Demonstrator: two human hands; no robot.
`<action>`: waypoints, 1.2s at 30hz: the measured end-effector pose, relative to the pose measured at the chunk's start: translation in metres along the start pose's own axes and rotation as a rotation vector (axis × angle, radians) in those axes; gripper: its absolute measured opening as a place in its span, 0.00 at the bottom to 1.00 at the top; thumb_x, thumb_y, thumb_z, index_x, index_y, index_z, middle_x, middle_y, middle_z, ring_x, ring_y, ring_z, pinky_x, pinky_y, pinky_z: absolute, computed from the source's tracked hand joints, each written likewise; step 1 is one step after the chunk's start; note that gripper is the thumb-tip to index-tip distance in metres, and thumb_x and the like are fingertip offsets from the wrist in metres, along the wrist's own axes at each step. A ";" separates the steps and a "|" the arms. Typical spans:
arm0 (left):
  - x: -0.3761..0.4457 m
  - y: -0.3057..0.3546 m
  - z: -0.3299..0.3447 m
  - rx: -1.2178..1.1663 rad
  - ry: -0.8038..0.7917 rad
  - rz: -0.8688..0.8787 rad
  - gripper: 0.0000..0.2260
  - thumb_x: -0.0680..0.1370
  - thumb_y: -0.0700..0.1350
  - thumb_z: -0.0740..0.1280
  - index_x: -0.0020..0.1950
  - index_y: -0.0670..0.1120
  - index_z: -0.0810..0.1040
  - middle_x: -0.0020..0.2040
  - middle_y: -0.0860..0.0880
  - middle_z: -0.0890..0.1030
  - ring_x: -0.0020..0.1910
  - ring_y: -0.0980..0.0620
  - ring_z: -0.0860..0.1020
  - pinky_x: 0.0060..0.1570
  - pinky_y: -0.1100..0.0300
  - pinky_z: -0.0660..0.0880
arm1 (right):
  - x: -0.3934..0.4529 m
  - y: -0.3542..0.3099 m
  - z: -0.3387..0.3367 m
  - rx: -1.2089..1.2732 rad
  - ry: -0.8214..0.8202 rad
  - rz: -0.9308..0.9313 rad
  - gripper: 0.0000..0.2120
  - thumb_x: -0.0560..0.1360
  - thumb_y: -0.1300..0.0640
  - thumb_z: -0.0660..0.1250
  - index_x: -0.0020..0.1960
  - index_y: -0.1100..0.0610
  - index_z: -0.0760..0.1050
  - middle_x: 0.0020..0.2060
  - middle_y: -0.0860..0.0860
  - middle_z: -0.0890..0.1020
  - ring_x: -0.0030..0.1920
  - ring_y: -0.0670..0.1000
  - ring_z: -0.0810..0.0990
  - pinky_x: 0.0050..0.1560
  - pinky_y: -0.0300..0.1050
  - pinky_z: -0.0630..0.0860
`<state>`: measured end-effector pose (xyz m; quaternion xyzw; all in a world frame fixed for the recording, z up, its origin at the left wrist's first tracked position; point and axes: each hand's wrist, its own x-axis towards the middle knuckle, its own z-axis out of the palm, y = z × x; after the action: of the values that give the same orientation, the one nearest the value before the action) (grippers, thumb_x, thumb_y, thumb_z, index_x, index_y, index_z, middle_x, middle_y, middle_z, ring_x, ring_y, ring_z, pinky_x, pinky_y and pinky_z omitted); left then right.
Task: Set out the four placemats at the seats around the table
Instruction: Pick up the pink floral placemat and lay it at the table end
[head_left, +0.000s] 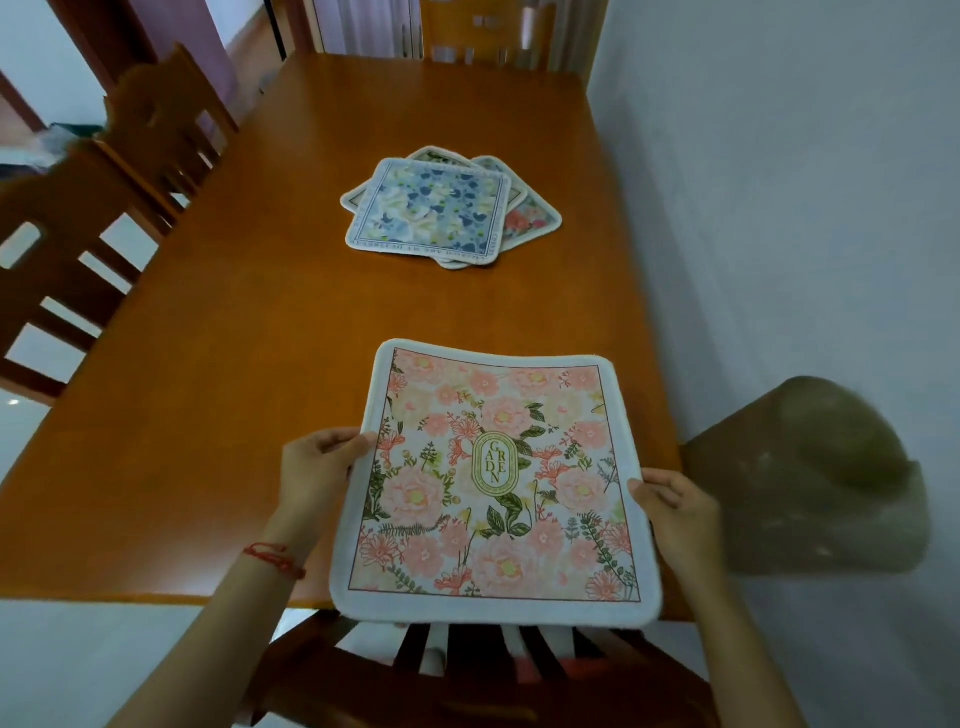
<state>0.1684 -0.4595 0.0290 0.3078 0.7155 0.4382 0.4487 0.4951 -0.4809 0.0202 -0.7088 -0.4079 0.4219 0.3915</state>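
Note:
I hold a pink floral placemat (498, 483) with a white border and a "GARDEN" label over the near edge of the wooden table (234, 364). My left hand (317, 470) grips its left edge and my right hand (675, 512) grips its right edge. The mat's near part hangs past the table edge, above a chair back. A fanned stack of three placemats (447, 208) lies at the table's middle, with a blue floral placemat (431, 208) on top.
A wooden chair (467, 670) stands right below me at the near seat. Two chairs (98, 208) line the left side and another chair (488, 36) stands at the far end. A wall (779, 208) runs along the table's right side, with a brownish stain (810, 478).

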 end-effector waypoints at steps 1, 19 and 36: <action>0.004 -0.003 0.004 0.007 0.005 -0.011 0.02 0.73 0.41 0.68 0.40 0.45 0.79 0.39 0.45 0.81 0.34 0.49 0.80 0.25 0.65 0.76 | 0.005 0.003 0.001 -0.011 -0.010 0.005 0.07 0.73 0.62 0.67 0.43 0.51 0.75 0.37 0.47 0.82 0.35 0.47 0.82 0.28 0.34 0.77; 0.077 -0.047 0.040 0.115 0.060 -0.134 0.03 0.72 0.41 0.70 0.44 0.41 0.80 0.38 0.43 0.81 0.36 0.44 0.80 0.39 0.54 0.79 | 0.072 0.043 0.040 -0.132 -0.051 0.097 0.07 0.73 0.64 0.66 0.51 0.65 0.76 0.44 0.59 0.81 0.38 0.53 0.79 0.39 0.45 0.76; 0.096 -0.079 0.019 0.395 0.068 -0.109 0.09 0.71 0.38 0.71 0.50 0.38 0.82 0.49 0.41 0.83 0.41 0.44 0.80 0.50 0.53 0.78 | 0.085 0.064 0.055 -0.311 0.034 0.117 0.07 0.72 0.64 0.69 0.49 0.64 0.80 0.46 0.60 0.83 0.43 0.56 0.80 0.46 0.49 0.78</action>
<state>0.1431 -0.4060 -0.0821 0.3357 0.8177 0.2747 0.3785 0.4871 -0.4150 -0.0792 -0.7905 -0.4193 0.3637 0.2588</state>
